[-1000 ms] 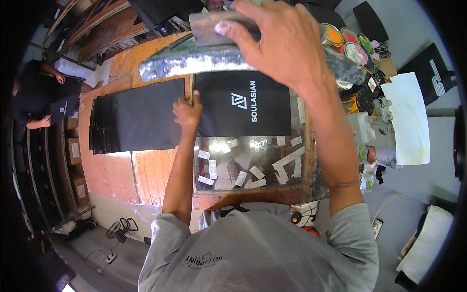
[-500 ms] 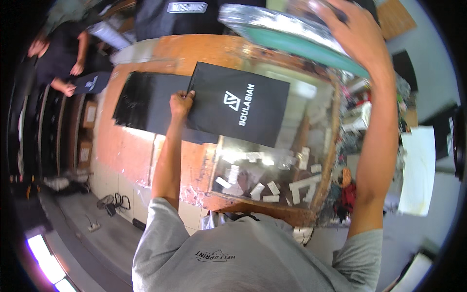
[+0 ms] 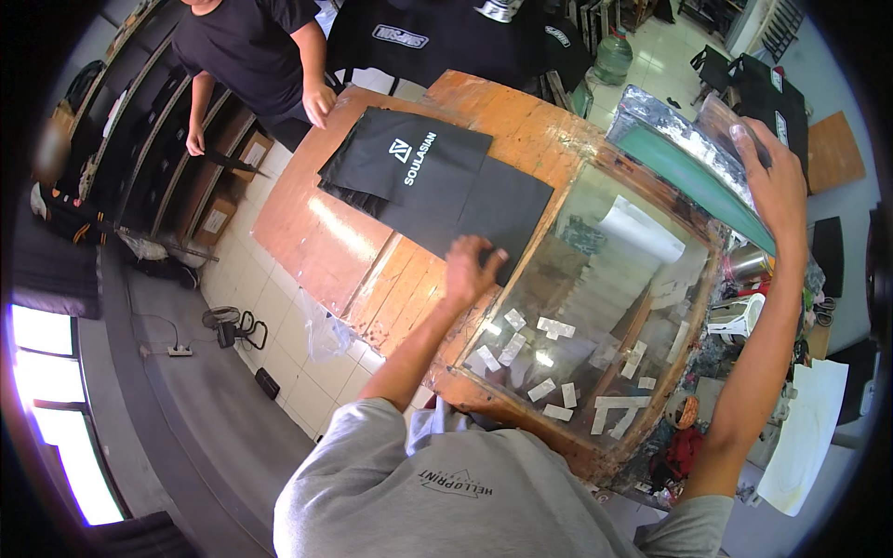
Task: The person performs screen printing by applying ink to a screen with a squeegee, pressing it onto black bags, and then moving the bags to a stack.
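My left hand (image 3: 472,272) is at the near right corner of a plain black sheet (image 3: 507,209), fingers bent and apart. Whether it pinches the edge is hard to see. Overlapping this sheet on the left, a black sheet with a white print (image 3: 372,153) lies on a stack of black sheets. My right hand (image 3: 774,172) is raised at the right, closed on the edge of a printing screen (image 3: 684,172) with green mesh and a silvery taped border. The screen is tilted up off the table. A brown wooden block (image 3: 730,128) sits under my right fingers.
A glass panel (image 3: 577,325) with scattered white tape pieces is set in the wooden table (image 3: 400,288). A person (image 3: 251,56) stands at the far left corner. Tubs and tools (image 3: 744,316) crowd the right side; a plastic bag (image 3: 326,325) hangs off the near edge.
My left hand has let go of the printed sheet, which now lies on the stack to the left, and moved to the plain sheet. My right hand still holds the screen up. The view has shifted.
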A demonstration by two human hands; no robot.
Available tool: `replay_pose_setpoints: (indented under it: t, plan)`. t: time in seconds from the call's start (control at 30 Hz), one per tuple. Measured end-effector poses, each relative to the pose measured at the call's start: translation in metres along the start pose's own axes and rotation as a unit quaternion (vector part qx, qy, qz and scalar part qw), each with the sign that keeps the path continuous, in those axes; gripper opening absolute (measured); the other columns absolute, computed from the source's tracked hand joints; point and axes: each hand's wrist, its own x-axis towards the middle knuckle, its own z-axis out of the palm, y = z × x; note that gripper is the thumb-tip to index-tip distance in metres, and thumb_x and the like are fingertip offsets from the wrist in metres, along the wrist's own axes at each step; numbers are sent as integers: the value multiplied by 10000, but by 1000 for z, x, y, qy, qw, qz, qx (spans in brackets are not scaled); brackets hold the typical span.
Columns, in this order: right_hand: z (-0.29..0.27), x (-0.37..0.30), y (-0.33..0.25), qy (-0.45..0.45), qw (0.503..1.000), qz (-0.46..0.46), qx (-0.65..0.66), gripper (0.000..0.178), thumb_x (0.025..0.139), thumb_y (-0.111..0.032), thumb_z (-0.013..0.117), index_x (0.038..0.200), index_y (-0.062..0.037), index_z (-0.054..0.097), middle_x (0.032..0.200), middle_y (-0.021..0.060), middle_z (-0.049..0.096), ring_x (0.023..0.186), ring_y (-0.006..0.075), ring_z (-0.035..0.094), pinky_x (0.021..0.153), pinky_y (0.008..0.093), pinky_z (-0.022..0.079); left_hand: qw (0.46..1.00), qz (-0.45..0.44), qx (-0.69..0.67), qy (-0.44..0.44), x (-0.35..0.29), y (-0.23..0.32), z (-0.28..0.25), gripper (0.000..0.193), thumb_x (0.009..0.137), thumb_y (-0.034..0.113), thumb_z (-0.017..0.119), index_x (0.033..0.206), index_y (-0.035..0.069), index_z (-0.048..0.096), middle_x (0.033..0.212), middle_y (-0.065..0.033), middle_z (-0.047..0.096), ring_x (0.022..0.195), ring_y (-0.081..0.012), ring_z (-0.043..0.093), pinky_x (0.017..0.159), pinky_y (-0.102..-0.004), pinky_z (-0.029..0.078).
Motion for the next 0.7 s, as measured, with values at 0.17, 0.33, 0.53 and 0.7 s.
replay_pose_setpoints:
  t: [0.17, 0.33, 0.53, 0.7]
  plan:
    - [2, -8, -3, -5, 1000, 4, 1, 519, 987, -561, 563, 1276, -154, 707, 1130, 213, 731, 1100, 415, 671, 953, 441, 502, 998, 33, 44, 24, -32, -9, 35, 238, 803, 285, 833, 918, 111, 718, 1034, -83, 636, 1039, -309, 585, 934, -468, 378]
    - [2, -16, -5, 7, 1000, -15, -1, 545, 975, -581, 562, 1273, -149, 710, 1077, 218, 741, 1065, 433, 675, 930, 463, 515, 975, -174, -74, -120, 4, -25, 24, 187, 782, 268, 851, 865, 115, 783, 1009, -63, 713, 1006, -290, 639, 999, -489, 377]
    - [4, -15, -8, -14, 1000, -10, -27, 481, 1002, -548, 537, 1268, -182, 703, 1097, 203, 737, 1054, 428, 677, 917, 462, 522, 974, -126, -79, -169, 26, 8, 12, 213, 820, 331, 843, 917, 142, 820, 1379, -164, 649, 1318, -329, 553, 1173, -613, 250]
    - [-3, -22, -13, 25, 999, -27, -40, 456, 983, -504, 573, 1137, -101, 718, 978, 223, 734, 946, 415, 699, 864, 496, 535, 967, 40, 105, -230, -18, 65, 64, 490, 956, 398, 653, 1369, 134, 646, 1598, -239, 402, 1565, -440, 161, 1164, -775, 0]
